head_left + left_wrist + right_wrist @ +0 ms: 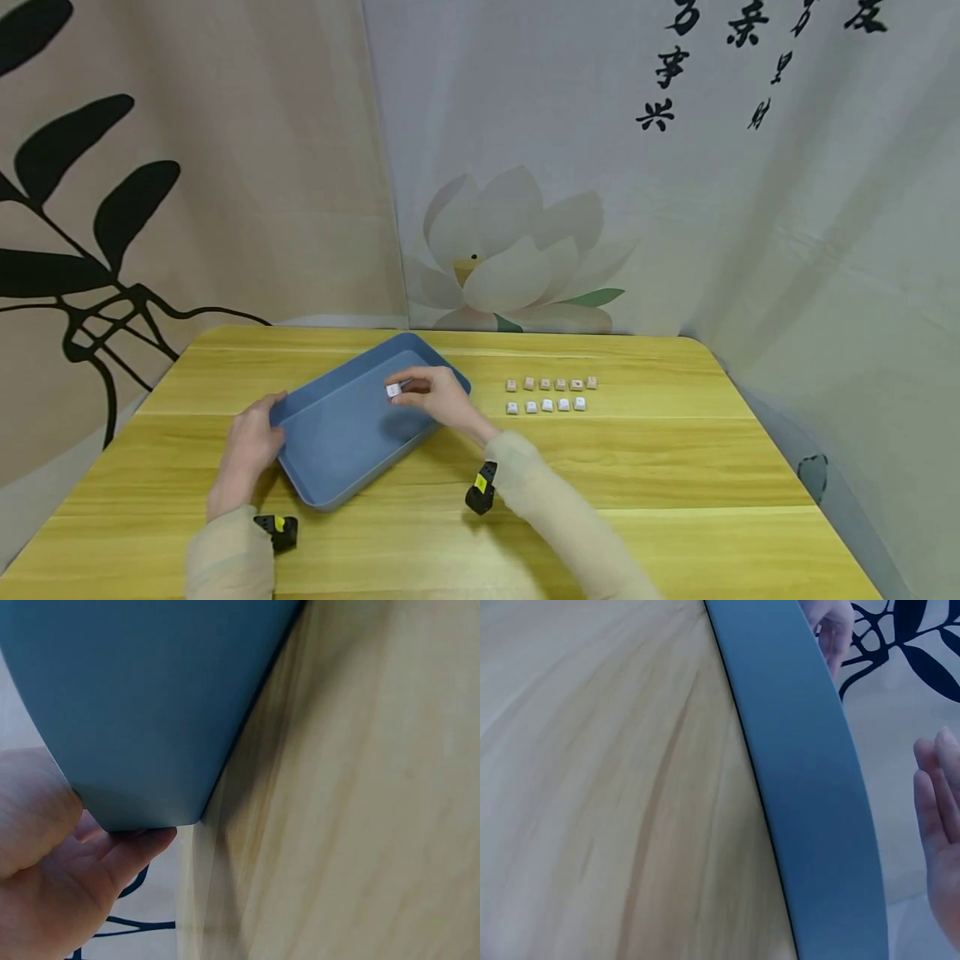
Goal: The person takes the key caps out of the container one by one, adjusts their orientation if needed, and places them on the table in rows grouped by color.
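A blue rectangular tray [330, 442] lies at an angle on the table. My left hand [251, 442] grips its left corner, the thumb over the rim; in the left wrist view the fingers [135, 855] reach along the outside of the wall. Above the tray's far right part, my right hand [438, 396] pinches a small white cube [393, 390] between thumb and fingertips. That cube is out of sight in the right wrist view, where only part of the right hand [941, 810] shows beyond the tray wall [802, 772].
Right of the tray, several small white cubes stand in two rows, a back row [545, 384] and a front row [547, 405]. The wooden table [637, 467] reaches back to a printed curtain [300, 167]. Each wrist carries a black camera [481, 488].
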The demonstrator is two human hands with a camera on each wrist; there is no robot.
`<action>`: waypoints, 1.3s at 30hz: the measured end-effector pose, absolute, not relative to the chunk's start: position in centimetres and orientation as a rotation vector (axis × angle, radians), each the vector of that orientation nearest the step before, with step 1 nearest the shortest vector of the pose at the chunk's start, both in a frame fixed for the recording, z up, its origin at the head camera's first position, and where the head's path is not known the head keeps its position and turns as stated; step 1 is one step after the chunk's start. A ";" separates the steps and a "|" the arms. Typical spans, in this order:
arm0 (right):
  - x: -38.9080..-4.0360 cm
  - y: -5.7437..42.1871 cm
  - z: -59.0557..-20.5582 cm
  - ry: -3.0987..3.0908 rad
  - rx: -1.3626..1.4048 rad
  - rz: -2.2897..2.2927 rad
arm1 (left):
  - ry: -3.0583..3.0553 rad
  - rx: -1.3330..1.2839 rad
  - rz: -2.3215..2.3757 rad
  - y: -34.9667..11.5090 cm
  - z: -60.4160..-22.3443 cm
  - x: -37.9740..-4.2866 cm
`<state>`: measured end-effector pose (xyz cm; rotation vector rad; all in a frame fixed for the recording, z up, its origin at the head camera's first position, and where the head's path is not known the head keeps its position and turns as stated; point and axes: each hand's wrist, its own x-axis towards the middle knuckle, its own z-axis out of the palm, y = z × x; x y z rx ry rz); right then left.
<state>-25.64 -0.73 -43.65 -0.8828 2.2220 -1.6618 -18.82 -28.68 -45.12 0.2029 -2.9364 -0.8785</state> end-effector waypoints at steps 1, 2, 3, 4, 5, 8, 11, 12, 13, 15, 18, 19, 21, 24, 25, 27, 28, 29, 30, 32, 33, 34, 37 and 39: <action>-25.6 -0.3 -43.6 2.221 -0.876 -1.674 | -2.937 0.202 -0.875 -28.7 -45.1 -18.8; -25.6 0.0 -43.6 2.217 -0.869 -1.687 | -2.939 0.200 -0.881 -28.7 -45.1 -18.8; -25.5 0.4 -43.5 2.211 -0.863 -1.700 | -2.941 0.199 -0.882 -28.7 -45.1 -18.8; -25.5 0.8 -43.5 2.198 -0.855 -1.716 | -2.942 0.199 -0.884 -28.8 -45.1 -18.8; -25.4 1.1 -43.4 2.183 -0.846 -1.736 | -2.944 0.199 -0.889 -28.8 -45.1 -18.8; -25.3 2.2 -43.5 2.138 -0.845 -1.802 | -2.948 0.201 -0.899 -28.8 -45.1 -18.8; -25.0 3.2 -43.4 2.133 -0.836 -1.840 | -2.948 0.204 -0.900 -28.8 -45.1 -18.8; -25.0 3.6 -43.4 2.137 -0.832 -1.842 | -2.948 0.203 -0.899 -28.8 -45.1 -18.8; -25.0 4.0 -43.4 2.144 -0.826 -1.840 | -2.948 0.204 -0.899 -28.8 -45.1 -18.8; -25.2 4.7 -43.5 2.145 -0.813 -1.835 | -2.948 0.204 -0.900 -28.8 -45.1 -18.8; -25.4 6.0 -43.7 2.113 -0.814 -1.829 | -2.949 0.203 -0.906 -28.8 -45.1 -18.9; -25.5 6.5 -43.7 2.093 -0.815 -1.833 | -2.949 0.202 -0.906 -28.8 -45.2 -18.9; -25.6 7.3 -43.7 2.058 -0.803 -1.837 | -2.944 0.193 -0.900 -28.8 -45.2 -18.9; -25.7 8.4 -43.7 2.055 -0.774 -1.827 | -2.938 0.184 -0.896 -28.8 -45.2 -18.9; -25.8 8.8 -43.7 2.061 -0.765 -1.824 | -2.937 0.182 -0.892 -28.8 -45.1 -18.9; -25.8 9.5 -43.7 2.091 -0.764 -1.807 | -2.942 0.183 -0.896 -28.8 -45.1 -18.9; -25.8 9.8 -43.7 2.112 -0.762 -1.797 | -2.944 0.185 -0.899 -28.8 -45.0 -18.9; -25.8 10.2 -43.7 2.122 -0.760 -1.795 | -2.947 0.185 -0.898 -28.8 -45.0 -18.9; -25.8 10.5 -43.6 2.135 -0.764 -1.791 | -2.949 0.188 -0.899 -28.7 -45.0 -18.9; -25.8 11.2 -43.7 2.120 -0.768 -1.814 | -2.954 0.189 -0.902 -28.7 -45.0 -18.9; -25.8 11.6 -43.7 2.110 -0.766 -1.825 | -2.955 0.191 -0.905 -28.7 -45.0 -18.9; -25.9 11.9 -43.7 2.103 -0.768 -1.836 | -2.955 0.194 -0.906 -28.7 -45.0 -18.9; -26.1 13.0 -43.9 2.080 -0.780 -1.863 | -2.954 0.198 -0.912 -28.7 -45.1 -18.9; -26.2 13.8 -44.1 2.103 -0.767 -1.850 | -2.951 0.200 -0.913 -28.7 -45.1 -18.9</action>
